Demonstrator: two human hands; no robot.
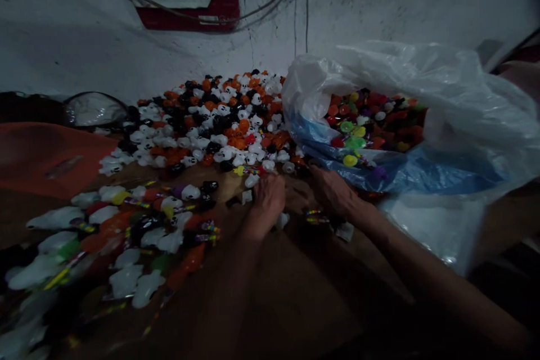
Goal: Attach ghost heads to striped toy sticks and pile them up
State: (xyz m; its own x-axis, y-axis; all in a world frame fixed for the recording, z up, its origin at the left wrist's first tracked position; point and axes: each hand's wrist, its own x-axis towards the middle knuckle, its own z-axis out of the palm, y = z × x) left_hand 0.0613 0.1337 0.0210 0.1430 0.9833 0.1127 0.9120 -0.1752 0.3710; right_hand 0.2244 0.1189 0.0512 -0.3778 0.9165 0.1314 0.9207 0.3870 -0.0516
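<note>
Bare brown tabletop (270, 304) is seen nearest the camera, crossed by two forearms reaching forward. Small pieces are best picked singly from the near edge of the big heap of white, black and orange plastic toys (211, 124), so that the pile is not disturbed. Left hand (266, 199) is laid knuckles-up, fingers curled together over a small white toy piece (282, 219); whether it is pinched cannot be told. Right hand (335, 194) is stretched flat, fingers loosely together, beside the clear plastic bag of mixed coloured toys (379, 124), touching small striped pieces (316, 216).
</note>
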